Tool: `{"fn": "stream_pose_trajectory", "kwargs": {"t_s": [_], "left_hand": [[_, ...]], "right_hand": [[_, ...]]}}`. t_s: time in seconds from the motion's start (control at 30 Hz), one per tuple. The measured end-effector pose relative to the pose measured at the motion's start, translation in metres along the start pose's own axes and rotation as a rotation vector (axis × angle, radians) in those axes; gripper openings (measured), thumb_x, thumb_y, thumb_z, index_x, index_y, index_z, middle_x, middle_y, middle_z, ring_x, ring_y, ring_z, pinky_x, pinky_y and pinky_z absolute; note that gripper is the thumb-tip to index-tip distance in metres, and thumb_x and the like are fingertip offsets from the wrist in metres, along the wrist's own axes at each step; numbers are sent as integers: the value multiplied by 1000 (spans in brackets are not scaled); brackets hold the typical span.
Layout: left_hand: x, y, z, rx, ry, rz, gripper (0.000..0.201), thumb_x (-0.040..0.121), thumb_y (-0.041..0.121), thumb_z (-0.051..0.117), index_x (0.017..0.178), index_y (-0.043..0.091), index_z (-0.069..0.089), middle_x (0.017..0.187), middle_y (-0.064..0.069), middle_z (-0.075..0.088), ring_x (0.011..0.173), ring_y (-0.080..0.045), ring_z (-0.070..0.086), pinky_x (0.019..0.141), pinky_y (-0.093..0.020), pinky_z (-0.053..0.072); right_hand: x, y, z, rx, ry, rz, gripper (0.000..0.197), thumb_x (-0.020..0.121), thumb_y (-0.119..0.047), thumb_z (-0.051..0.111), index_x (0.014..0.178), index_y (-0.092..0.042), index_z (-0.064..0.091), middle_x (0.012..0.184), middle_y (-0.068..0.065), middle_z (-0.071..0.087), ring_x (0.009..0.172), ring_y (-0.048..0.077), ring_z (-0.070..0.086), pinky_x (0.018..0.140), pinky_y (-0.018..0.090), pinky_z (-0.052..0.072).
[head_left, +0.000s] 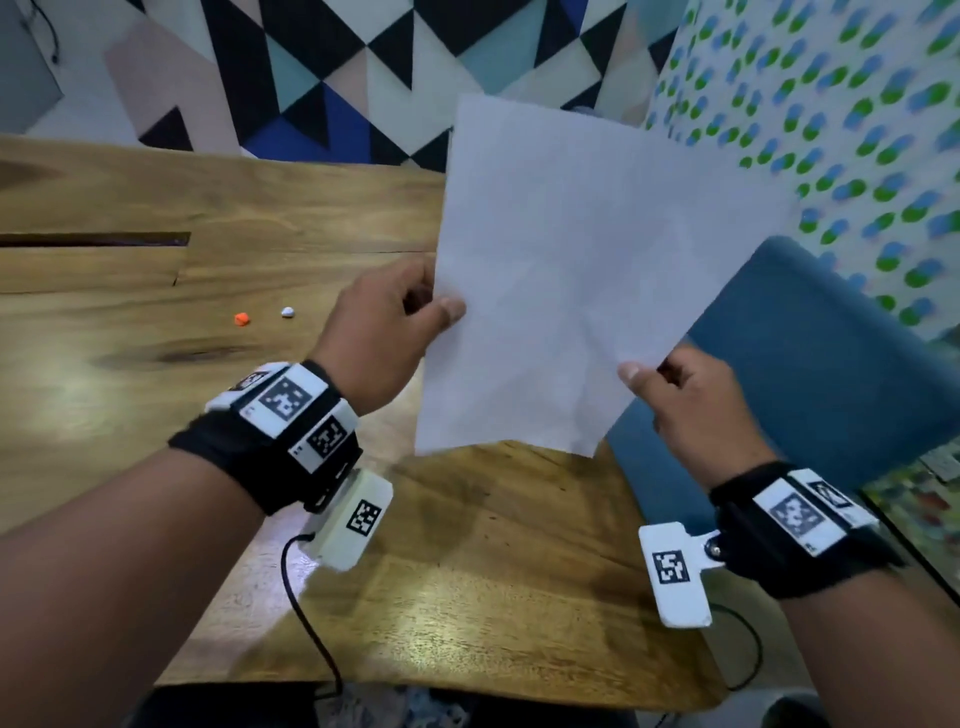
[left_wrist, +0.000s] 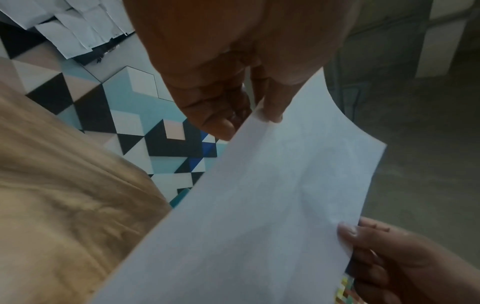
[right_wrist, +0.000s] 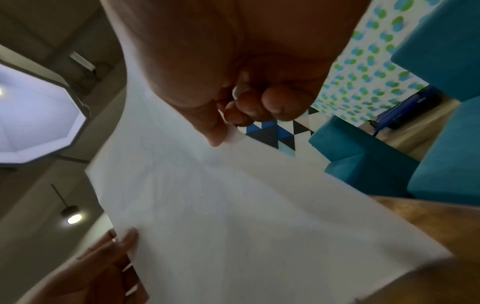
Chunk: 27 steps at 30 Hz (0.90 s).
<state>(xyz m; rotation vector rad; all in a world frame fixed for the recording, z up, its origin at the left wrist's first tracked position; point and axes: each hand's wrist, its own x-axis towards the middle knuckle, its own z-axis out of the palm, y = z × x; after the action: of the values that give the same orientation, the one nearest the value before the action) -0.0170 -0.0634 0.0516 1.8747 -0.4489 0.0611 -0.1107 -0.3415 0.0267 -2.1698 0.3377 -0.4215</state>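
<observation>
We hold the white sheet of paper above the desk, its long axis pointing away from us. Our left hand pinches its left edge and our right hand its lower right edge, the fingers of both grasping it.

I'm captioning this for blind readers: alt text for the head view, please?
A blank white sheet of paper is held up over a wooden table, the left hand pinching its left edge and the right hand its lower right edge. A small orange bit and a small white bit lie on the table.
</observation>
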Motion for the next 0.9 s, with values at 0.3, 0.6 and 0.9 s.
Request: {"fn": "stream_pose_trajectory", "kwargs": {"t_s": [0.3,0.6,0.9], "left_hand": [[19,-21,-7,-25,-11,-107,5,93,14,68,88,15,70,85,-6,74,70,-17,68,60,-31,57],[8,-72,-1,87,-163,-416,21,88,11,76,98,17,59,82,-13,70,65,-27,68,58,-41,60],[-14,-105,11,320,-260,-509,41,86,28,80,114,22,50,96,-8,70,75,-26,70,73,-42,60]], "right_hand": [[20,-16,-4,10,-17,24,45,88,-36,67,56,-21,39,53,-3,34,48,17,31,52,35,31],[40,-2,8,-115,-323,224,29,89,-29,70,70,-14,53,59,4,42,46,17,33,45,25,28],[39,-26,46,39,-486,58,17,90,11,58,94,-4,64,95,18,68,75,21,68,73,33,58]]}}
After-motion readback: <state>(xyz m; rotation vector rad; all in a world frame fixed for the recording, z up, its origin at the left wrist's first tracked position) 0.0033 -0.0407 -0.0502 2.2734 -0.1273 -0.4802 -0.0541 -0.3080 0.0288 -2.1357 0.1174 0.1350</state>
